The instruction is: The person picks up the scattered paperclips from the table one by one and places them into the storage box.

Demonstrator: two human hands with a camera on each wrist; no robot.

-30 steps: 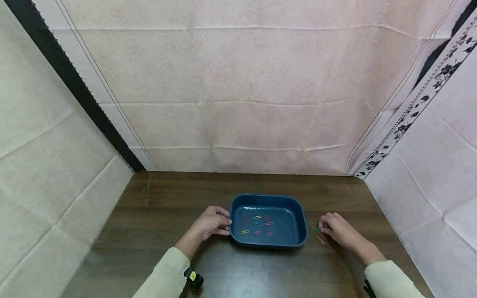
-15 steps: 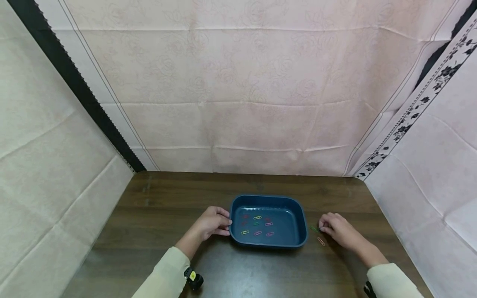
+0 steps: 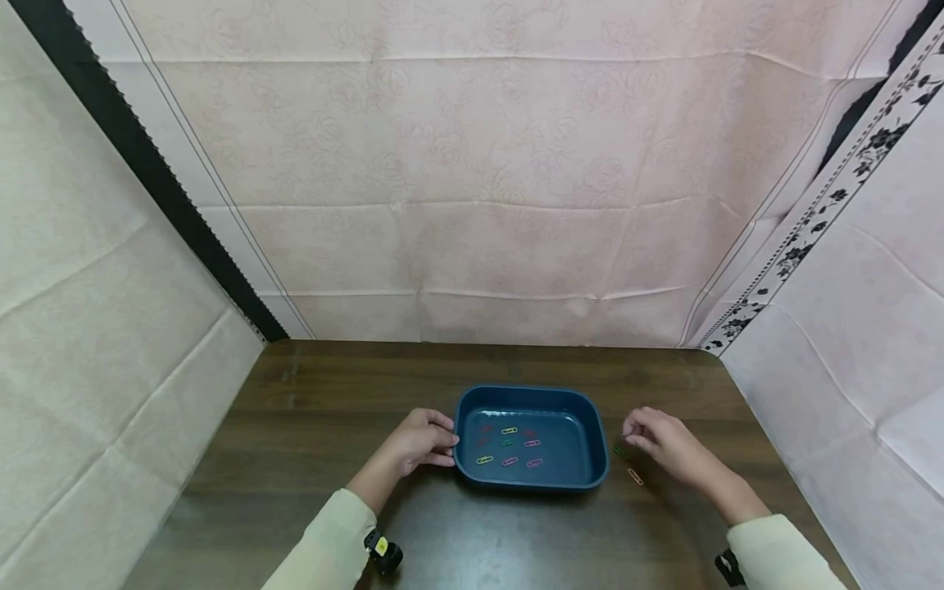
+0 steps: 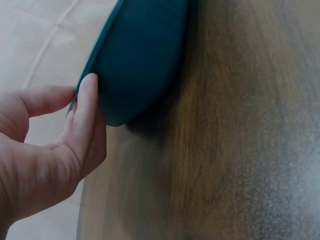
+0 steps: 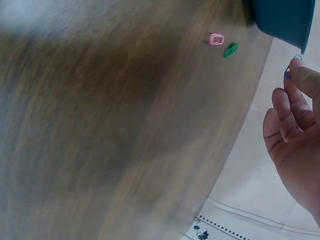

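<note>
A blue rectangular tray stands on the wooden table, with several coloured paper clips, such as a yellow paper clip, spread over its floor. My left hand grips the tray's left rim; in the left wrist view the thumb and fingers pinch the edge from both sides. Between thumb and forefinger, my right hand pinches a small blue paper clip. That hand is raised to the right of the tray. Below it on the table lie a green paper clip and a pink paper clip.
The brown wooden table extends around the tray on all sides. Pale patterned cloth hangs behind it, and more cloth walls close in the left and right sides. A small black camera is strapped to the left wrist.
My right hand has lifted from the table beside the green clip and shifted slightly up and left, with the blue paper clip pinched in it. The left hand and tray have stayed put.
</note>
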